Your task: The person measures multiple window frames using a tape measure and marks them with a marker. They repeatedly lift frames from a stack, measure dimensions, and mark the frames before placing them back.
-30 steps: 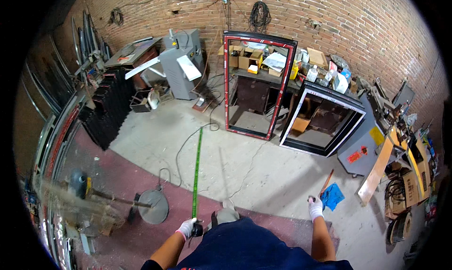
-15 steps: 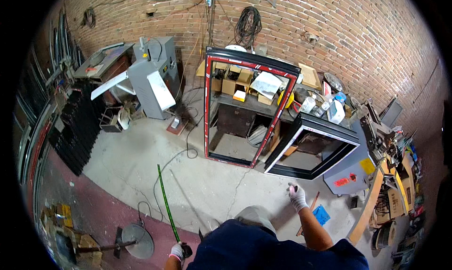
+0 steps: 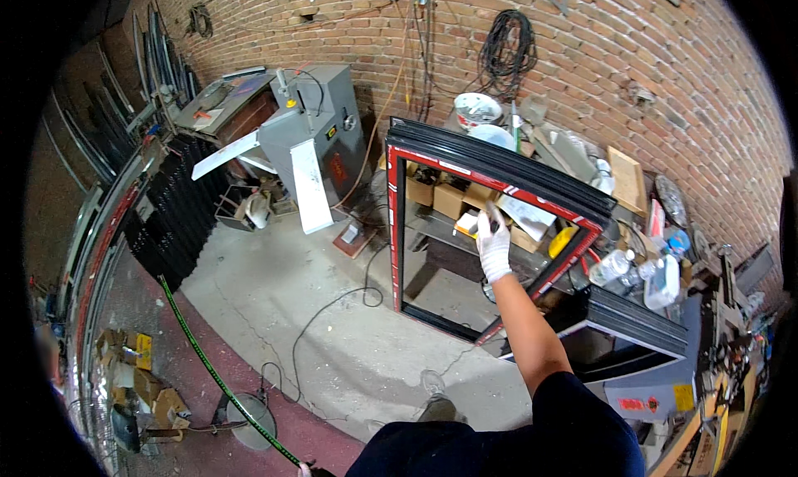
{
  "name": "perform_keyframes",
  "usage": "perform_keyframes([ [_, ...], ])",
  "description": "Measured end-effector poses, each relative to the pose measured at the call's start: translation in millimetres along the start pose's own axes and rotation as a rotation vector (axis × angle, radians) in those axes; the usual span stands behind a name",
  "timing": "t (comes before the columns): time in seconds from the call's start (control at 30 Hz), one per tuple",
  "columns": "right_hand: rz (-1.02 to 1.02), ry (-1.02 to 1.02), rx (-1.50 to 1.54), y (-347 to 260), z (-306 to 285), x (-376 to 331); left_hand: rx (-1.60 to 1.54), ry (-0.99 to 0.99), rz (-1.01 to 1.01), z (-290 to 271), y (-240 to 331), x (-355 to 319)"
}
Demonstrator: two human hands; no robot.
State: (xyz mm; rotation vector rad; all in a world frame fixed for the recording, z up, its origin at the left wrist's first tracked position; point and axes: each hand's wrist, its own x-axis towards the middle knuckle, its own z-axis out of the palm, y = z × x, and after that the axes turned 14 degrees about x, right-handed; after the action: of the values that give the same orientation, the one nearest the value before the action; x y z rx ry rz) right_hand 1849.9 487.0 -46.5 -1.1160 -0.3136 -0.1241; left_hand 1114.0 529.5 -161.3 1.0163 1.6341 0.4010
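Note:
My right hand [image 3: 494, 242], in a white glove, is stretched forward with its fingers apart, in front of the upper bar of a red and black rectangular frame [image 3: 397, 219] that stands upright against a cluttered shelf. It holds nothing. Only a sliver of my left hand [image 3: 304, 470] shows at the bottom edge, gripping the near end of a long thin green strip [image 3: 208, 365]. The strip runs away to the upper left over the floor. A second black frame [image 3: 632, 323] leans to the right of the red one.
A grey machine [image 3: 320, 136] stands by the brick wall with black profiles [image 3: 170, 215] stacked to its left. Cables [image 3: 332, 311] trail across the concrete floor. A round metal stand base [image 3: 249, 421] sits near my feet. Workbench clutter fills the right side.
I have moved closer to the red and black frame. My right hand rose from waist height and reached out to the frame's top bar. The green strip swung toward the left.

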Motion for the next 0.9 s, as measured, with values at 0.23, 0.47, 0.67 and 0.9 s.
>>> perform_keyframes([
  [0.23,0.360,0.288,0.640,29.0,45.3,46.8,-0.173,0.086,-0.050,98.6,113.9,-111.8],
  [0.47,0.214,0.024,0.435,-4.5,51.1,-42.2,-0.237,0.100,0.018,100.8,67.1,-89.4],
  [0.67,0.339,-0.102,0.439,-25.8,41.0,-124.3,-0.288,0.091,0.023,92.5,50.8,-123.6],
  [0.9,0.356,-0.143,0.308,-132.1,18.6,-227.5,-0.366,0.202,0.128,24.3,9.4,-188.1],
])
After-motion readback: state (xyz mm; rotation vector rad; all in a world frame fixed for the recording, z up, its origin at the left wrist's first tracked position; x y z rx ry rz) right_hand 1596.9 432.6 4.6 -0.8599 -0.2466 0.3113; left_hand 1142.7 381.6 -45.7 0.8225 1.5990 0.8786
